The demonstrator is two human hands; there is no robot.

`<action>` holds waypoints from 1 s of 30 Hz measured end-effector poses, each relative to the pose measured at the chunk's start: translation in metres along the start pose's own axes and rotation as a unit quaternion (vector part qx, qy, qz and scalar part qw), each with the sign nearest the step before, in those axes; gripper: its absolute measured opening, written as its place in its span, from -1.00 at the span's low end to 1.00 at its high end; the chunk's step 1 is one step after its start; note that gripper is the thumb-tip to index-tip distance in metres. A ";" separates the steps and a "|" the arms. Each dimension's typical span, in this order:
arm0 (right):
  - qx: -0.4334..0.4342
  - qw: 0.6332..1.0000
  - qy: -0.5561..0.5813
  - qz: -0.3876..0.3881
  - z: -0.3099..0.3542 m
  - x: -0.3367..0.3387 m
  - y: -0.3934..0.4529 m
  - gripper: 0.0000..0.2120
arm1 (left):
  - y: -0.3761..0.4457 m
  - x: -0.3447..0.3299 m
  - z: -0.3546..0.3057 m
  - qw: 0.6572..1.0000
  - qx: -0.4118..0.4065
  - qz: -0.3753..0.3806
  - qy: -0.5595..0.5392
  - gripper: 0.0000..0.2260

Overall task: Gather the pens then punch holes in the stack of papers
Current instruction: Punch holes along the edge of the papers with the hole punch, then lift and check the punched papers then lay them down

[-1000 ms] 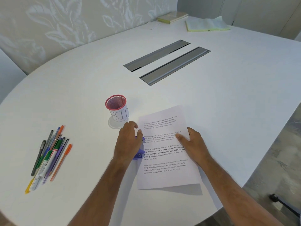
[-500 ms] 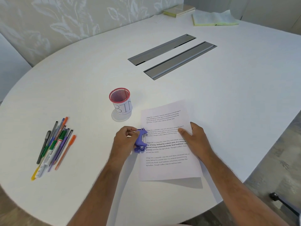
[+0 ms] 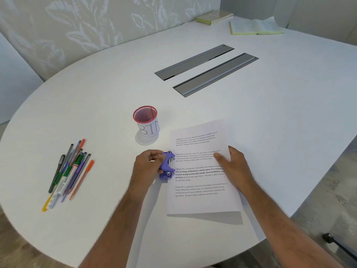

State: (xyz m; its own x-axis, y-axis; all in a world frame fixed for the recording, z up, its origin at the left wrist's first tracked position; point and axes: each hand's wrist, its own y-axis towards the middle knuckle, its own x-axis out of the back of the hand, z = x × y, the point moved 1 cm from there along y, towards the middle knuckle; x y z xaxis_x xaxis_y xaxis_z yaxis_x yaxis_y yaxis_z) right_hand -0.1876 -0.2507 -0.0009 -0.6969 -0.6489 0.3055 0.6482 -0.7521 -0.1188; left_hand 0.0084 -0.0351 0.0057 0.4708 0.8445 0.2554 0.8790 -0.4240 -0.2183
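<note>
- Desk (image 3: 270, 117): white, rounded, with two grey slots set in its far middle.
- Stack of papers (image 3: 201, 202): white printed sheets, lying flat at the near right of the desk.
- Pens (image 3: 67, 175): loose bundle at the near left, well apart from the papers.
- Pen cup (image 3: 146, 122): red mesh rim, just beyond the papers' far left corner.
- Right hand (image 3: 234, 165): fingers straight, pressing flat on the papers.
- Left hand (image 3: 145, 167): fingers curled, grasping the hole punch.
- Hole punch (image 3: 167, 166): purple, at the papers' left edge.
</note>
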 end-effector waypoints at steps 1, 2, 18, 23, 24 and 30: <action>0.000 1.000 0.003 -0.003 0.000 0.001 0.000 -0.83 | 0.000 0.002 -0.001 1.000 -0.001 -0.004 0.001 -0.86; 0.001 1.000 0.008 -0.005 0.000 0.002 -0.001 -0.83 | 0.001 0.005 -0.002 1.000 -0.002 -0.007 0.001 -0.86; 0.009 0.999 0.053 -0.008 -0.004 0.040 -0.002 -0.83 | 0.021 0.091 0.011 0.995 -0.031 -0.088 0.021 -0.80; 0.010 0.999 0.045 -0.023 -0.005 0.050 -0.001 -0.83 | 0.031 0.128 0.024 0.995 -0.021 -0.097 0.023 -0.86; 0.010 0.999 0.044 -0.024 -0.006 0.051 -0.001 -0.83 | 0.031 0.134 0.026 0.994 -0.020 -0.102 0.020 -0.86; 0.001 0.998 0.051 -0.027 -0.004 0.048 -0.001 -0.82 | 0.029 0.151 0.034 0.993 -0.008 -0.121 0.000 -0.86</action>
State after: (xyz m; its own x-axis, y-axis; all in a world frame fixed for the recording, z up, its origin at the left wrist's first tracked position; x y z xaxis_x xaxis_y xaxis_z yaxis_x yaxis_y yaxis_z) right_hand -0.2227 -0.2814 0.0100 -0.7581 -0.6165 0.2129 0.6101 -0.7857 -0.1026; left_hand 0.1030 0.0913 0.0062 0.2457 0.9223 0.2982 0.9674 -0.2139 -0.1355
